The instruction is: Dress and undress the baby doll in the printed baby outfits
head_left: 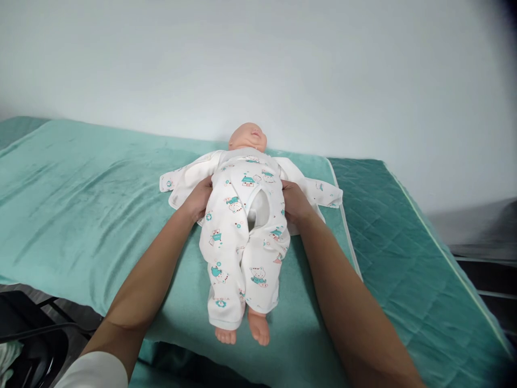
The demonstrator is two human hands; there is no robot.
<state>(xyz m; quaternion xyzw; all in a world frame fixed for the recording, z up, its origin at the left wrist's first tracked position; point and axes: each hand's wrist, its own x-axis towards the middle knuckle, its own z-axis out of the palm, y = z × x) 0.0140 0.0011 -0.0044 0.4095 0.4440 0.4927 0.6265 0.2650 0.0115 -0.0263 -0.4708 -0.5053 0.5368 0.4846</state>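
Observation:
A baby doll (pixel 247 136) lies on its back on the bed, head towards the wall and bare feet towards me. It wears white printed baby pants (pixel 226 215) with an open crotch, drawn high up over its belly. A white baby shirt (pixel 186 186) lies spread out around its upper body, sleeves out to both sides. My left hand (pixel 201 198) is closed at the left side of the pants, by the hip. Opposite it, my right hand (pixel 296 202) closes on the right side. Most fingertips are hidden behind the cloth and the doll.
A light green velvety sheet (pixel 92 194) covers the bed, with a darker quilted cover (pixel 388 237) on the right. The pale wall (pixel 258 64) rises right behind the doll's head. A black chair-like object (pixel 32 334) stands at the lower left.

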